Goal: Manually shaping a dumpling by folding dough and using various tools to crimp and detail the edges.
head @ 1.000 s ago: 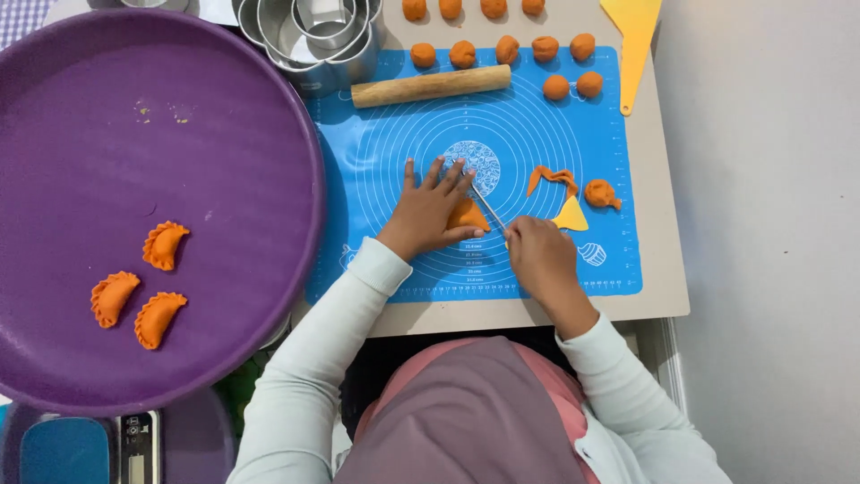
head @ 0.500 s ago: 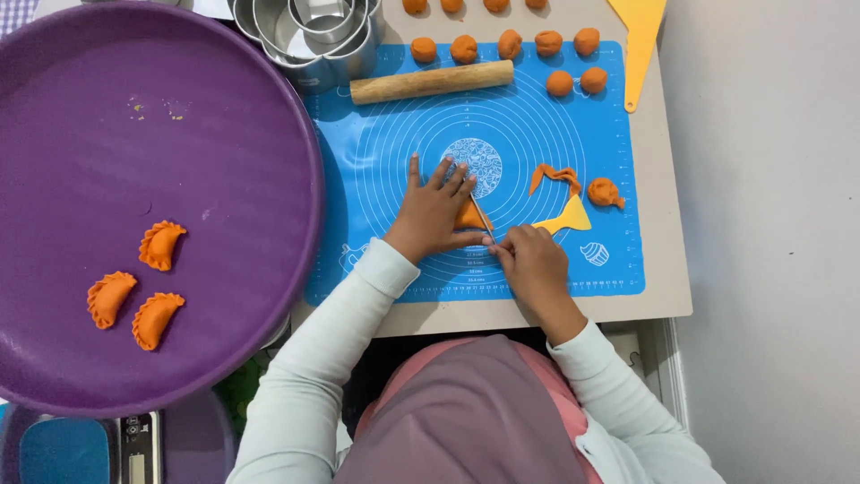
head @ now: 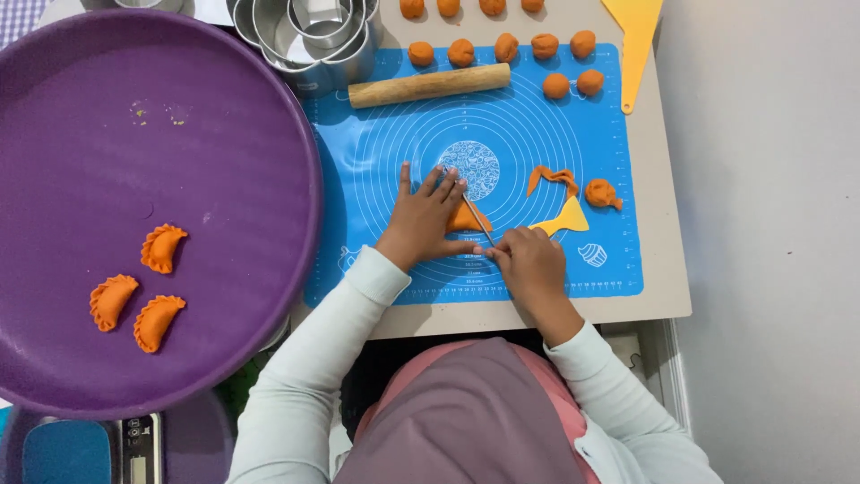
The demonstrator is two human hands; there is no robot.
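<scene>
My left hand lies flat, fingers spread, on a folded orange pastry on the blue baking mat. Most of the pastry is hidden under the fingers. My right hand grips a thin metal tool, whose tip rests against the pastry's edge. Just right of the hands lie a small yellow scraper, a strip of orange dough trimmings and a dough lump.
A big purple tray at left holds three crimped orange pastries. A wooden rolling pin, several orange dough balls, nested metal cutters and a large yellow scraper lie at the far side. A kitchen scale sits bottom left.
My right hand has slid slightly left and nearer along the pastry edge with the tool. My left hand stays pressed on the pastry.
</scene>
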